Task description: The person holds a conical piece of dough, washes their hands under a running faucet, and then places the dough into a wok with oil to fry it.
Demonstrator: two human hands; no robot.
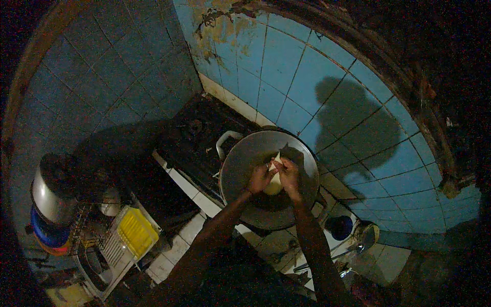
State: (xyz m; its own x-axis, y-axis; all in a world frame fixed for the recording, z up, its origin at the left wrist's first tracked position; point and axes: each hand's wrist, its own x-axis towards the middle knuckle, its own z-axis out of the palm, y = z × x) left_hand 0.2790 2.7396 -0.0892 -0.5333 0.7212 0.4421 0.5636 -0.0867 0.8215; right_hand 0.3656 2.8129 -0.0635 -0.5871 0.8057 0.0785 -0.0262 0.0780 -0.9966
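Observation:
My left hand and my right hand are closed on a pale cream pouch, held over a wide metal pot. A pointed white corner of it sticks up between my fingers, and a rounder, yellowish part shows below them. Whether it is plastic or something else is too small to tell. The pot has side handles and a dark bottom, partly hidden by my hands and forearms. It sits at the right end of a black stove.
Blue tiled walls meet behind the stove. At left stand a tall metal pot, blue basins and a dish rack with a yellow tray. At right lie a dark blue bowl, a pan and long utensils.

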